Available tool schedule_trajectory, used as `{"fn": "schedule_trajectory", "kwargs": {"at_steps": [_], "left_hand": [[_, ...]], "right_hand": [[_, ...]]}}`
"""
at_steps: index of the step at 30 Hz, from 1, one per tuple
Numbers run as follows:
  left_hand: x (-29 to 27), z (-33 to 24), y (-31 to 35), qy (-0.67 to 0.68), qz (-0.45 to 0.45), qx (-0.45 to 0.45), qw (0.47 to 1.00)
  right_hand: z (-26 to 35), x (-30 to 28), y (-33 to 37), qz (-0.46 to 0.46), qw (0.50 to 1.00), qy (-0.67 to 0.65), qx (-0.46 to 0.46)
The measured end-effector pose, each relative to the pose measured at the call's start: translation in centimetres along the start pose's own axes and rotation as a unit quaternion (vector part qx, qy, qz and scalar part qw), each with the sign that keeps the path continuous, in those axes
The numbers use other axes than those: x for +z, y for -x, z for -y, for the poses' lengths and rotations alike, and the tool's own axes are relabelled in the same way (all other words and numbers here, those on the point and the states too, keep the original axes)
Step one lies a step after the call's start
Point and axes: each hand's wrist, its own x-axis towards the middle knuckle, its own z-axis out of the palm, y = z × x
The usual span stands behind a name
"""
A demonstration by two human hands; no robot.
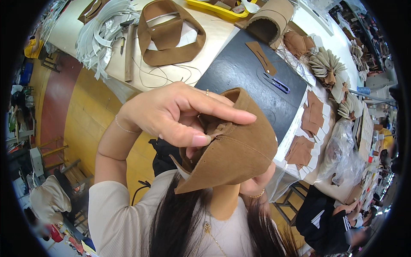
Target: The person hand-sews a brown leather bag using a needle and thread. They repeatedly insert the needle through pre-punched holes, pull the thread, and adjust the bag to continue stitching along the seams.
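Note:
Close in front of me is a brown suede-like piece, sewn into a hollow, cap-like shape with a stitched seam across it. My left hand reaches over its open edge, thumb and fingers closed on the rim at the seam, the index finger stretched along the outside. From below right my right hand supports the piece; most of its fingers are hidden behind the suede. Beyond them on the table lies a larger brown sewn piece with an open middle. Purple-handled thread snips rest on a dark mat.
Beside the snips lies a narrow brown slotted strip. White strips, a hammer and a yellow tray are on the table's far side. Brown cut pieces and clear plastic lie right. Another person sits lower right.

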Motion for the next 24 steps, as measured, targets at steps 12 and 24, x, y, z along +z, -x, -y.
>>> {"fn": "schedule_trajectory", "kwargs": {"at_steps": [12,24], "left_hand": [[-0.1,-0.6,-0.6,-0.133,0.006,0.052,0.990],[-0.2,-1.3,-0.4,-0.229,0.053,0.084,0.968]], "right_hand": [[0.3,0.4,-0.4,-0.035,0.999,-0.011,-0.030],[1.6,0.4,-1.0,-0.068,0.989,0.047,-0.121]]}}
